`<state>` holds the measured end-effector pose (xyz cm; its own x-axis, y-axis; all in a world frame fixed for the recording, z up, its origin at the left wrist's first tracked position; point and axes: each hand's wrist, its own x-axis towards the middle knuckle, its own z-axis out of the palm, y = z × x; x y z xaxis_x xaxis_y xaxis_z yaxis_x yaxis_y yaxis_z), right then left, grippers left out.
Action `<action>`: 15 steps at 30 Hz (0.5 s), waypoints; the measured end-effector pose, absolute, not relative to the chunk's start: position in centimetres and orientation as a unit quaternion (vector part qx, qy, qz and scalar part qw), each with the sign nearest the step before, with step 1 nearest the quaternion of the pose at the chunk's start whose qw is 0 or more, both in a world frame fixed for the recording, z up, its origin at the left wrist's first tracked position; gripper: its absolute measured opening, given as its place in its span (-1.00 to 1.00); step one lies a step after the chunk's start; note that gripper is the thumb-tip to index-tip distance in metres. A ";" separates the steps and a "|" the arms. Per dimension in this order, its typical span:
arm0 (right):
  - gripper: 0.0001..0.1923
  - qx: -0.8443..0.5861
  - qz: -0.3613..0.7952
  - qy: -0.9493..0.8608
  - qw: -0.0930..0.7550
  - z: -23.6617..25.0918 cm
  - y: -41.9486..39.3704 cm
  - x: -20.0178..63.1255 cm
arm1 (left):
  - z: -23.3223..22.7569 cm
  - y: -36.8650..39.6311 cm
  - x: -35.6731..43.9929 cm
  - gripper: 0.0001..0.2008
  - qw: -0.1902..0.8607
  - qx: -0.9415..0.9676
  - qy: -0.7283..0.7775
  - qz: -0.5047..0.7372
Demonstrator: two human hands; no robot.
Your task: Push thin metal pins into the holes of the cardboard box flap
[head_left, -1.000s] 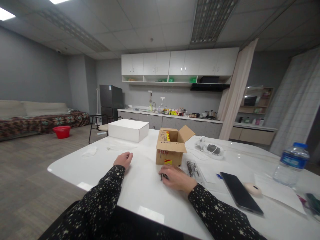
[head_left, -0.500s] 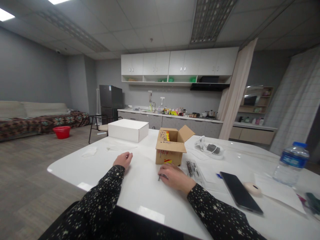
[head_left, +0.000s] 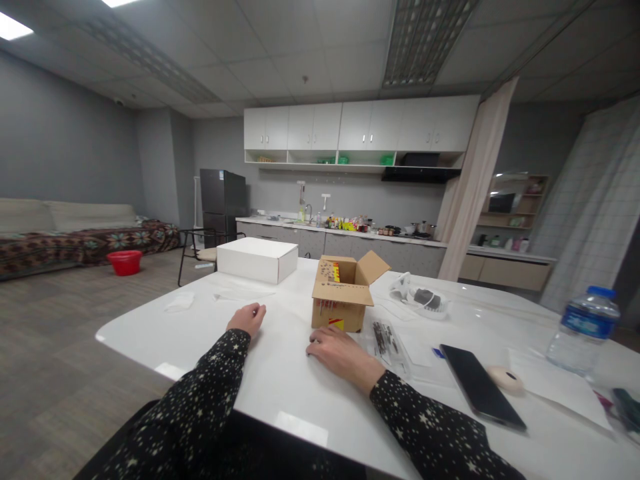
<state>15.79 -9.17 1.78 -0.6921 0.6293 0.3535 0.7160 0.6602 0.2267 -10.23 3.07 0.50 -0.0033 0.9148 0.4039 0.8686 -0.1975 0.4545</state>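
Observation:
My left hand (head_left: 247, 319) rests on the white table (head_left: 285, 373) with its fingers curled closed; what they hold, if anything, is hidden. In front of the cardboard box (head_left: 340, 317), my right hand (head_left: 340, 350) lies low over the table, fingers bent and drawn together. A small dark spot shows by its fingertips, too small to name. The box stands with flaps folded out, and thin metal pieces poke through its front flap. Right of that hand lies a clear plastic case (head_left: 387, 343) with slim dark metal pieces in it.
A closed white box (head_left: 257, 260) stands at the back left, near a crumpled tissue (head_left: 180, 302). To the right are a white cable coil (head_left: 425, 300), a black phone (head_left: 481, 385), a pale round case (head_left: 506, 378), paper sheets and a water bottle (head_left: 584, 330).
My right hand has shifted slightly left. Small dark metal pieces that showed under its fingers are now mostly hidden. My left hand has stayed in place.

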 end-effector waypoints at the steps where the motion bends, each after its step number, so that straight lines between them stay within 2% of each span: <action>1: -0.85 -0.369 -0.180 -0.904 0.121 1.7 -9.1 15.6 | 0.5 3.0 -10.2 -0.64 0.037 0.707 0.631 0.318; 15: -0.85 -0.371 -0.215 -0.899 0.084 1.3 -8.7 14.8 | 0.5 3.0 -10.2 -0.63 0.034 0.707 0.630 0.318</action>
<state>14.78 -8.67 1.28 -0.7102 0.6321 0.3101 0.7040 0.6321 0.3237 -10.24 3.04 0.51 0.0025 0.9131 0.4076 0.8699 -0.2031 0.4495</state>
